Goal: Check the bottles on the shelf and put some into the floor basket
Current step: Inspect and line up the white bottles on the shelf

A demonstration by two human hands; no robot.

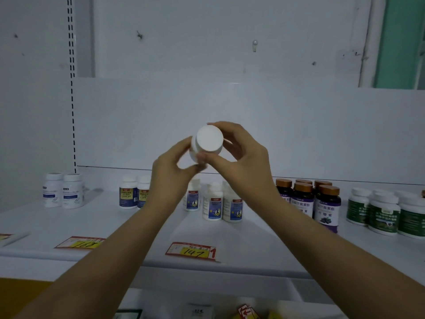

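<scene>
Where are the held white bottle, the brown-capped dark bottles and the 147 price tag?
Round white plastic bottle [210,137]: head view, its near end.
Dark bottles with brown caps [329,190]: head view, front bottle's cap.
Red-and-yellow paper price tag [194,252]: head view, yellow part.

Single head-worn wide-angle view, close, facing shelf [218,231] head-on, tilted slightly down.

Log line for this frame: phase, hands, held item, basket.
phase: checking | left hand: grips white bottle | right hand: grips it too | shelf: other bottles standing | floor basket: not in view
</scene>
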